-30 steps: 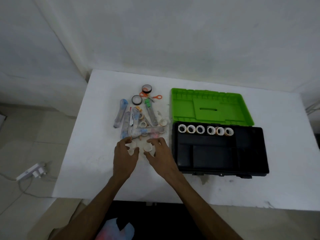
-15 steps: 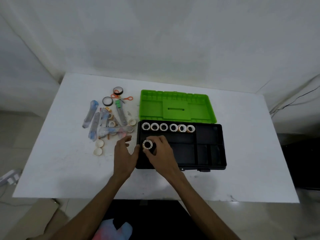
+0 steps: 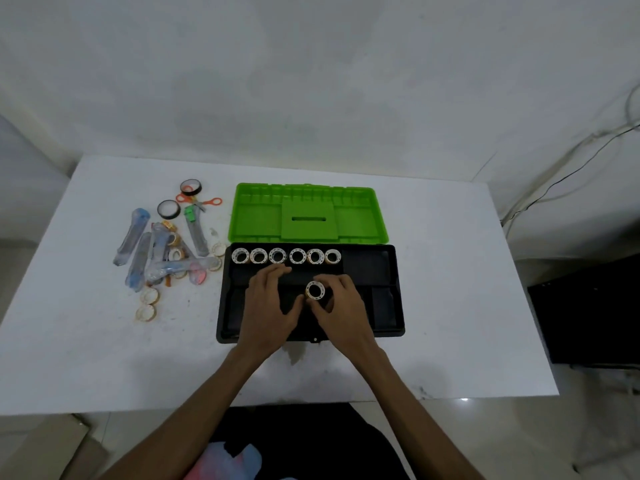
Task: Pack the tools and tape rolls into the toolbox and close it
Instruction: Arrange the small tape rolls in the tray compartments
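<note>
Tape roll [image 3: 315, 290] moved over toolbox [image 3: 384, 306], upright

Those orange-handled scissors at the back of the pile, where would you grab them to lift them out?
Probably by the right orange loop, coming from above on the toolbox side. The scissors lie flat on the table, and that loop juts clear, while the other handle sits against a black tape roll.

White table [image 3: 450, 306], grey wall [image 3: 311, 81], tiled floor [image 3: 588, 427]
</note>
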